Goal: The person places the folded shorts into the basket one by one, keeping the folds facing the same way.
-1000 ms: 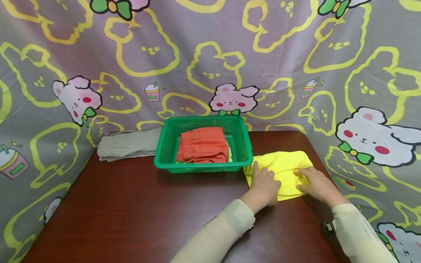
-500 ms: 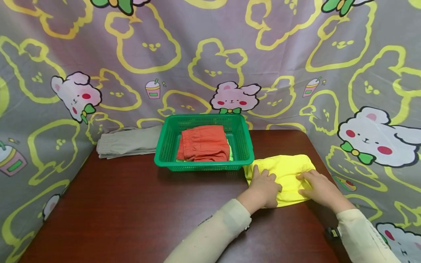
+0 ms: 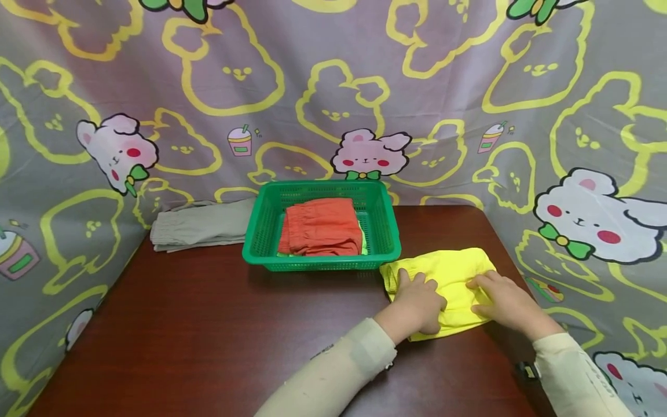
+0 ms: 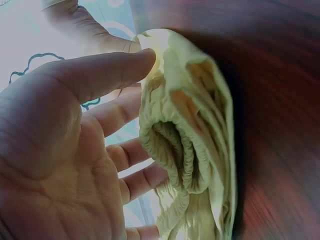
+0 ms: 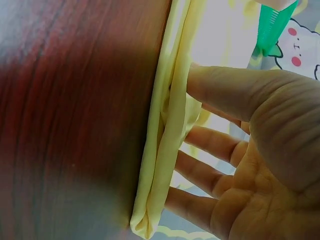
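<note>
A pair of yellow elastic-waist pants (image 3: 455, 269) lies folded on the right part of the table. My left hand (image 3: 419, 304) rests on its left side, near the gathered waistband (image 4: 172, 150), fingers spread and thumb tip touching the cloth. On the opposite side, my right hand (image 3: 504, 300) touches the top with thumb and fingers apart. In the right wrist view the folded edge (image 5: 165, 130) lies flat against the table, with the relaxed fingers reaching over it. Whether the pants are short or long cannot be told.
A green perforated basket (image 3: 318, 265) stands at the back middle, close to the yellow pants. Folded orange-red elastic-waist clothing (image 3: 323, 226) lies in it on something lime green. Folded grey clothing (image 3: 203, 227) lies left of the basket. A patterned curtain (image 3: 292, 133) closes off the back and sides.
The yellow pants have slid a little toward me and turned slightly, their near edge now lower in the head view. Both hands have stayed on the cloth.
</note>
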`<state>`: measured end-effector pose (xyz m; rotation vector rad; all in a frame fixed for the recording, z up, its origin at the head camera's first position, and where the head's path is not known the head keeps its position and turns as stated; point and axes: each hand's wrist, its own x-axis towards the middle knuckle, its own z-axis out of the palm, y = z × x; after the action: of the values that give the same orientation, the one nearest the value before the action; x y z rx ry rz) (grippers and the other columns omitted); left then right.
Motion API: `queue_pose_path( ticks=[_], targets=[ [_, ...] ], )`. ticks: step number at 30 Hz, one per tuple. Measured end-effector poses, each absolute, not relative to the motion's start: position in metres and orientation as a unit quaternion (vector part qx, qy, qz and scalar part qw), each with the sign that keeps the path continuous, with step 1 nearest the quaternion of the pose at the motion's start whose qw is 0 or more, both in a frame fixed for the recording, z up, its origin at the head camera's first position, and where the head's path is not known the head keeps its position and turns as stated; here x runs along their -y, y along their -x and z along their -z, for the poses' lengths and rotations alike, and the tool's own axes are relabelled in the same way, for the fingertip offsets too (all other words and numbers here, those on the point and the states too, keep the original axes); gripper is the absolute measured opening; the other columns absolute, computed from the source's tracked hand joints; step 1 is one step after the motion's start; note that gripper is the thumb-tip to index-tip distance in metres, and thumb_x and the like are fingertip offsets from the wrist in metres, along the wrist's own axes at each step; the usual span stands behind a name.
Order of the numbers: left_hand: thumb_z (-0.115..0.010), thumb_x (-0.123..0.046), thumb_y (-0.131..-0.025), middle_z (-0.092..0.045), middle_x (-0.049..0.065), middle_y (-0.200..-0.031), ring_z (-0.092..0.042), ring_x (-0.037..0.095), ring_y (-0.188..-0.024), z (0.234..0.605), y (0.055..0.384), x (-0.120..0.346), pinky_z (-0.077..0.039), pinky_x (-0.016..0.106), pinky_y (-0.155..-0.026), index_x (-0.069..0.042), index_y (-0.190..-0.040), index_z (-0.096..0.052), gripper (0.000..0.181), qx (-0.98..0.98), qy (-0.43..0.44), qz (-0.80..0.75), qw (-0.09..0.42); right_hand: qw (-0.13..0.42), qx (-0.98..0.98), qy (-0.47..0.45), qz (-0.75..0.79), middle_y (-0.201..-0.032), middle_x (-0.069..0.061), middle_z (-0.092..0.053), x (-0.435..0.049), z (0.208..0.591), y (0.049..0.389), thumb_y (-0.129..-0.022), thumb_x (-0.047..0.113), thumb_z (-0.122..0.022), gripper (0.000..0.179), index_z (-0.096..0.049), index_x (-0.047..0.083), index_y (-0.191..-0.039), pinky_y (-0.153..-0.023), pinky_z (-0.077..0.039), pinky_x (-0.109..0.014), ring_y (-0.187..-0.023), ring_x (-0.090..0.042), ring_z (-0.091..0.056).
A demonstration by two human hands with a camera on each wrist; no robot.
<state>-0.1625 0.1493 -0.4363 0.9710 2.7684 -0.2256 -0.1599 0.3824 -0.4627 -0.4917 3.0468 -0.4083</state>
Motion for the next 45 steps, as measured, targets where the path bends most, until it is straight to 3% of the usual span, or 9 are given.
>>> queue_pose_path(
  ticks=[9,25,35,45],
  targets=[
    [-0.072,-0.056,-0.085,-0.056,-0.018,-0.123,-0.043,0.014,-0.123,0.431,0.159,-0.154,-0.030,0.056,-0.105,-0.055,-0.110,-0.068,0.025,-0.936,-0.325,0.085,0.102,-0.005,-0.977,0.170,0.127,-0.101,-0.007,-0.062,-0.378,0.458,0.156,-0.074,0.020,-0.088,0.041,-0.070,0.009,-0.110,-0.076,-0.051,-0.048,-0.088,-0.030,-0.061],
    [-0.074,-0.053,-0.086,-0.057,-0.016,-0.123,-0.044,0.017,-0.126,0.437,0.158,-0.143,-0.027,0.064,-0.109,-0.054,-0.109,-0.069,0.023,-0.937,-0.327,0.074,0.098,-0.013,-0.976,0.196,0.094,-0.089,-0.003,-0.055,-0.360,0.455,0.156,-0.070,0.017,-0.091,0.041,-0.068,0.011,-0.103,-0.064,-0.049,-0.040,-0.070,-0.020,-0.053],
    [-0.076,-0.047,-0.083,-0.059,-0.013,-0.113,-0.050,0.017,-0.116,0.441,0.158,-0.112,-0.029,0.065,-0.104,-0.051,-0.102,-0.071,0.020,-0.932,-0.348,0.060,0.086,-0.028,-0.975,0.201,0.088,-0.086,-0.001,-0.052,-0.333,0.460,0.152,-0.066,0.016,-0.092,0.041,-0.067,0.013,-0.099,-0.057,-0.045,-0.036,-0.065,-0.021,-0.050],
    [-0.075,-0.052,-0.082,-0.061,-0.014,-0.117,-0.051,0.015,-0.121,0.439,0.155,-0.094,-0.030,0.063,-0.103,-0.053,-0.108,-0.072,0.026,-0.927,-0.362,0.066,0.076,-0.004,-0.979,0.189,0.082,-0.087,-0.005,-0.053,-0.311,0.451,0.152,-0.065,0.013,-0.091,0.041,-0.067,0.012,-0.098,-0.054,-0.044,-0.038,-0.061,-0.023,-0.050]
  ],
)
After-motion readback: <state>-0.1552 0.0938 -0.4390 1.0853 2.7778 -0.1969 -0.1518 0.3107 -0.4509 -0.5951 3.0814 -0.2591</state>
